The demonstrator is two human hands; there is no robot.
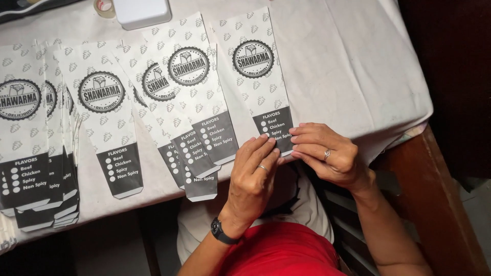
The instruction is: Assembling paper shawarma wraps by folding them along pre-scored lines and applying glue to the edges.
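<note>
White tablecloth (353, 56) over a wooden table (429, 189), dark surroundings at right edge. Spread across cloth: row of long white paper sleeve bags with round black logo stamp and dark grey checklist panel at the lower end, overlapping fan-wise. Thick stack of same bags (30, 133) at far left, several deep, ends staggered. Single bag (105, 112) next, lying apart from the middle bunch. Middle bunch (184, 102) of three or four, overlapped, lower flaps pointing toward the body. Rightmost bag (258, 71) lies alone, tilted, lower dark end at table edge, under both hands. White rectangular box (140, 11) at top edge, tape roll (105, 7) just beside it, partly cut off. Red garment (281, 250) and white cloth in lap, bottom centre.

Left hand (255, 171), ring and black wristwatch (221, 231), fingertips pressed flat on bottom end of rightmost bag. Right hand (327, 151), ring too, fingers curled together, pinching the same end from the right side. Both closed on the bag's bottom edge, touching each other; fold itself hidden under fingers.

Progress, judged only from layout: many bags already laid out with bottom flap showing, rightmost one in work now. Cannot tell how many remain; no unworked pile visible.
</note>
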